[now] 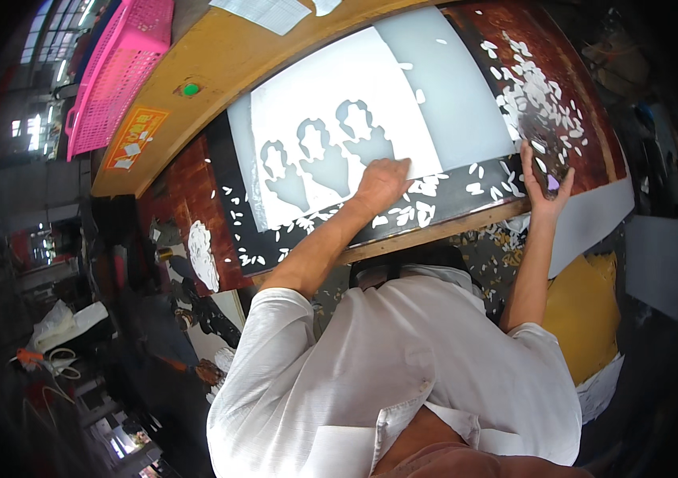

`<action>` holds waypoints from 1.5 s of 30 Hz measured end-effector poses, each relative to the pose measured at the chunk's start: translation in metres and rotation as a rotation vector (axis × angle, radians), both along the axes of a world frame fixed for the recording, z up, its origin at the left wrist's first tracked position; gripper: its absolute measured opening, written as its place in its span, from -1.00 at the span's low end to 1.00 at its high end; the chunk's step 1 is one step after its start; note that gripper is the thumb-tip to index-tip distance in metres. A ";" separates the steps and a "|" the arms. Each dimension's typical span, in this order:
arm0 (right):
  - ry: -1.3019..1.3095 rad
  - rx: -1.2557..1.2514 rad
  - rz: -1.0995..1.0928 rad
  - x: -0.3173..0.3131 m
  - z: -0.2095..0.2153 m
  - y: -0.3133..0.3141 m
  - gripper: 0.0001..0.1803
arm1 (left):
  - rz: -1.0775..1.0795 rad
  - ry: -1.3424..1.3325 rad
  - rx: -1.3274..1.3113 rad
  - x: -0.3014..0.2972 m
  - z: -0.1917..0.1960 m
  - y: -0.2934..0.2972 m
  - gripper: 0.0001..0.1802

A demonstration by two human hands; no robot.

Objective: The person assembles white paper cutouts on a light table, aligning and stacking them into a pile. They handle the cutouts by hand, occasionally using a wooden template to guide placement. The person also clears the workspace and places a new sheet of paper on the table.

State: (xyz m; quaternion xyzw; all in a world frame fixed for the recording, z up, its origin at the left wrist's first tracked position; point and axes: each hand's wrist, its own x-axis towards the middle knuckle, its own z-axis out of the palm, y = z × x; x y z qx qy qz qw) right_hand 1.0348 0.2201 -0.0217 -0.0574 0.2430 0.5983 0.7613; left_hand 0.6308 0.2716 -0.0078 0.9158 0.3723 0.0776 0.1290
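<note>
A white sheet [339, 68] with three rows of cut-out shapes lies over a grey-blue board [454, 88]. My left hand [385, 185] rests at the sheet's near right corner, fingers curled; anything inside them is hidden. Small white cut pieces [414, 213] lie beside and below that hand. My right hand [547, 187] is at the board's right side, thumb and fingers spread around a dark metal piece with a purple patch [546, 155]. The exact kind of this piece cannot be made out. Next to it is a heap of white offcuts [538, 92].
Beyond the table runs a yellow-brown machine beam [219, 60] with a green button [190, 89]. A pink plastic basket [122, 72] stands at far left. A stack of white pieces [203, 255] sits at the table's left end. Yellow sheets [582, 315] lie at lower right.
</note>
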 end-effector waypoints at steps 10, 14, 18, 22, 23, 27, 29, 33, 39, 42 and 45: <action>-0.211 -0.165 0.007 0.000 0.012 0.000 -0.09 | 0.039 -0.245 -0.307 0.056 0.035 -0.088 -0.63; -0.186 0.053 0.035 0.002 0.008 0.006 -0.07 | 0.400 -0.599 -0.350 -0.003 0.020 -0.088 -0.59; -0.198 -0.091 0.026 -0.001 0.012 0.021 -0.12 | 0.904 -0.387 0.067 -0.122 0.010 -0.066 -0.64; -0.178 0.097 0.130 -0.012 0.026 0.037 -0.26 | 1.267 -0.176 0.181 -0.214 0.006 -0.089 -0.48; -0.342 0.003 0.159 -0.018 0.031 0.039 -0.33 | 1.319 -0.124 0.122 -0.227 0.005 -0.099 -0.46; -1.002 -0.227 0.296 -0.062 0.065 0.041 -0.44 | 1.183 -0.263 0.122 -0.259 0.003 -0.111 -0.52; -1.369 -0.067 0.434 -0.103 0.086 0.053 -0.34 | 1.090 -0.322 0.186 -0.268 0.004 -0.098 -0.59; -1.809 -0.134 0.765 -0.240 0.098 0.088 -0.35 | 0.942 -0.393 0.205 -0.280 0.002 -0.058 -0.62; -2.329 0.361 0.655 -0.457 0.063 0.149 -0.42 | 0.797 -0.342 0.266 -0.298 -0.021 -0.035 -0.65; -2.739 0.279 0.522 -0.530 0.045 0.168 -0.41 | 0.776 -0.418 0.275 -0.314 -0.027 -0.036 -0.66; -2.867 0.247 0.432 -0.575 0.030 0.174 -0.46 | 0.767 -0.417 0.207 -0.328 -0.027 -0.032 -0.65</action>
